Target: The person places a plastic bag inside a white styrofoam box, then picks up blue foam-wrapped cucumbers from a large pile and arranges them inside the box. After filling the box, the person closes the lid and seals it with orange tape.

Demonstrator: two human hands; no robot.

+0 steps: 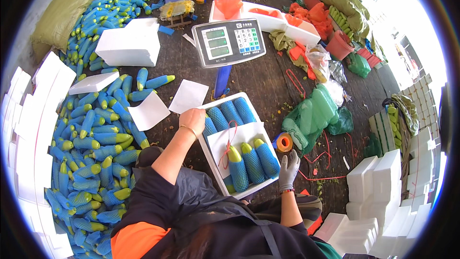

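Observation:
A white foam box (pixel 212 165) sits before me, tilted in the view. Zucchini in blue foam netting (pixel 252 164) lie in it in two rows, with a white paper sheet (pixel 225 139) between the rows. A loop of red string (pixel 227 149) rests on that sheet. At the box's far left corner is my bare left hand (pixel 192 119), its fingers curled; what they hold, if anything, is hidden. My gloved right hand (pixel 289 171) is beside the box's right side, fingers stretched out, holding nothing. Just beyond it lies an orange tape roll (pixel 283 142).
A scale display (pixel 229 43) stands on a blue post beyond the box. Netted zucchini (pixel 93 148) are heaped on the left, near two loose paper sheets (pixel 189 97). Green netting (pixel 314 115) and red string lie to the right. White foam boxes (pixel 376 180) are stacked at both sides.

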